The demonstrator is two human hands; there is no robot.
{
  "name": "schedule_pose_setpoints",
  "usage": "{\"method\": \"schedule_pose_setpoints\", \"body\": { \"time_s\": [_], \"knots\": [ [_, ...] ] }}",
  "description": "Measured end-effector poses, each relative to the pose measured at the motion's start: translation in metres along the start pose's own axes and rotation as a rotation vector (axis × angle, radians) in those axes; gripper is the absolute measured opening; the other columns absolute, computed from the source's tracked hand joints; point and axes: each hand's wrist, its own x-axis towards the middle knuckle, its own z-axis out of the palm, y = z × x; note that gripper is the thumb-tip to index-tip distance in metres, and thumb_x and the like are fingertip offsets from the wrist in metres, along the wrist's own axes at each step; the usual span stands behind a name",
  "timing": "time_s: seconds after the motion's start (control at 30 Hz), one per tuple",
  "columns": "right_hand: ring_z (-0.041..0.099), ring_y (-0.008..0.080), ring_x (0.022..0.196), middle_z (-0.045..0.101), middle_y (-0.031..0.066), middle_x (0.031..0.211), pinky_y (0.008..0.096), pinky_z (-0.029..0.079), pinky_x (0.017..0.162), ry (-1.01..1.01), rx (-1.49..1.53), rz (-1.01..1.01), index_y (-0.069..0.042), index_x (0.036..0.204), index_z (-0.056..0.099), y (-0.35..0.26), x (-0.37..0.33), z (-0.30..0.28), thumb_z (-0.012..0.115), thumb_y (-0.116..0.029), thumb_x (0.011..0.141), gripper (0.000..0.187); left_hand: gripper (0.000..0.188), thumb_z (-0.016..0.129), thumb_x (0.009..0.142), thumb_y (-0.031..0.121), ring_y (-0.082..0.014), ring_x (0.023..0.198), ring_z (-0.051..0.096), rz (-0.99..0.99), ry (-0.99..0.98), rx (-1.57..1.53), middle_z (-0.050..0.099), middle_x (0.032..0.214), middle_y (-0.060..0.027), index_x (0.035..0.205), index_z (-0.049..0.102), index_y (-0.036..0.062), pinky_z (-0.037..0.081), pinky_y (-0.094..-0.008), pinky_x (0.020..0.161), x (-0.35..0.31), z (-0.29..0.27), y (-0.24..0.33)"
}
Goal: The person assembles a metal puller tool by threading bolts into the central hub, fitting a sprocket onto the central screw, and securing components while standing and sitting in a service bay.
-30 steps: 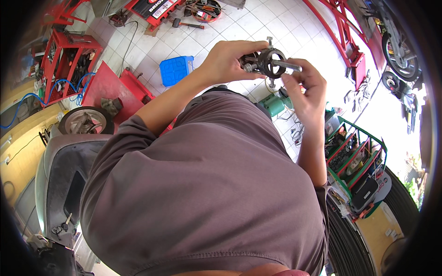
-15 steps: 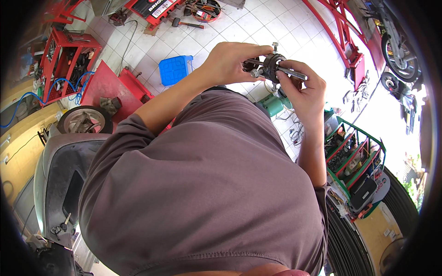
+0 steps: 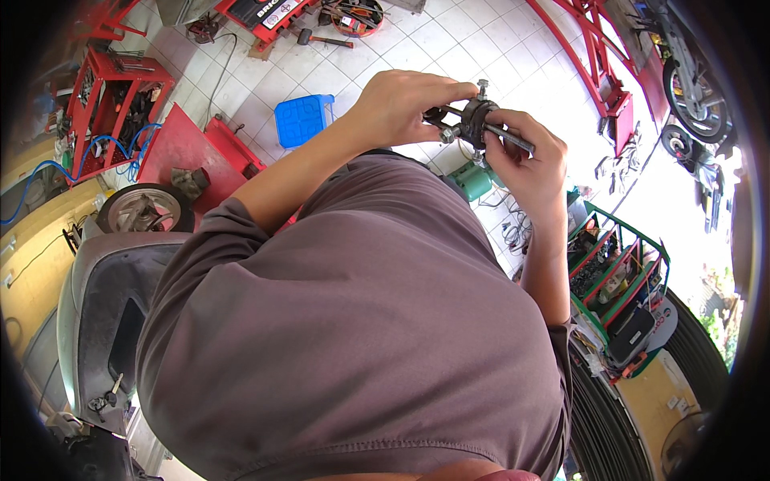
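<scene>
Out in front of me, above the tiled floor, both hands hold a dark metal puller-like tool [image 3: 476, 120]. It has a round ringed body, bolts sticking out of its side, and a long rod [image 3: 516, 143] pointing to the right. My left hand [image 3: 393, 106] grips it from the left, with the fingertips near the upper bolt and the thumb below. My right hand [image 3: 533, 164] is closed on its right side, its fingers and thumb around the rod close to the body. Fingers hide parts of the tool.
Beyond my left arm stand a blue plastic stool [image 3: 303, 120], a red tool cart [image 3: 120, 84] and a wheel [image 3: 147, 215]. A mallet [image 3: 327, 40] lies on the floor ahead. A green machine [image 3: 473, 183] sits under my hands. To the right are a green rack [image 3: 613, 276] and a red frame [image 3: 584, 60].
The tool has turned a little in my hands. Its rod now slants more downward to the right, and the side bolts sit at a new angle. Both hands stay nearly in place.
</scene>
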Motion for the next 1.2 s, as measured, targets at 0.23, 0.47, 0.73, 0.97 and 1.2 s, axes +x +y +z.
{"method": "schedule_pose_setpoints", "body": {
  "time_s": [0.23, 0.47, 0.73, 0.97, 1.2],
  "knots": [
    [0.055, 0.0086, 0.048, 0.063, 0.0025, 0.062, 0.0225, 0.044, 0.048, 0.065, -0.137, -0.145, -0.002, 0.087, 0.065, 0.006, -0.001, 0.003, 0.069, 0.0, 0.072, 0.016, 0.071, 0.085, 0.053, 0.02, -0.0256, 0.088, 0.067, -0.035, -0.061, -0.044, 0.068, 0.103, -0.0082, 0.119, 0.061, 0.0142, 0.053, -0.0329, 0.07, -0.001, -0.004, 0.005],
    [0.057, 0.01, 0.05, 0.061, 0.0033, 0.06, 0.0227, 0.043, 0.046, -0.006, 0.004, -0.06, -0.004, 0.085, 0.064, 0.003, 0.0, -0.002, 0.068, 0.001, 0.07, 0.016, 0.061, 0.079, 0.061, 0.021, -0.0191, 0.078, 0.067, 0.021, -0.017, -0.006, 0.069, 0.098, -0.0003, 0.118, 0.059, 0.0209, 0.052, -0.0312, 0.062, 0.001, -0.001, 0.0],
    [0.059, 0.0151, 0.052, 0.063, 0.0074, 0.067, 0.0251, 0.047, 0.051, -0.049, -0.153, -0.143, -0.005, 0.088, 0.065, 0.006, 0.0, -0.011, 0.07, -0.001, 0.068, 0.021, 0.062, 0.078, 0.057, 0.012, -0.0262, 0.086, 0.067, 0.002, -0.079, -0.053, 0.069, 0.101, -0.0087, 0.117, 0.062, 0.0128, 0.053, -0.0332, 0.069, 0.004, -0.002, 0.006],
    [0.06, 0.0176, 0.054, 0.064, 0.0061, 0.066, 0.0273, 0.048, 0.052, -0.019, -0.161, -0.137, -0.006, 0.084, 0.066, 0.012, -0.002, -0.01, 0.071, -0.003, 0.065, 0.019, 0.066, 0.081, 0.055, 0.015, -0.0258, 0.084, 0.067, 0.015, -0.111, -0.053, 0.069, 0.101, -0.0086, 0.118, 0.061, 0.0128, 0.053, -0.0329, 0.067, 0.006, -0.001, 0.005],
    [0.06, 0.0169, 0.054, 0.065, 0.0064, 0.068, 0.0269, 0.048, 0.052, 0.002, -0.2, -0.176, -0.005, 0.082, 0.066, 0.016, -0.006, -0.009, 0.071, -0.004, 0.067, 0.016, 0.074, 0.085, 0.051, 0.021, -0.0257, 0.08, 0.067, 0.004, -0.141, -0.068, 0.069, 0.099, -0.0084, 0.12, 0.059, 0.0128, 0.052, -0.0329, 0.066, 0.004, 0.002, 0.007]
  ]
}}
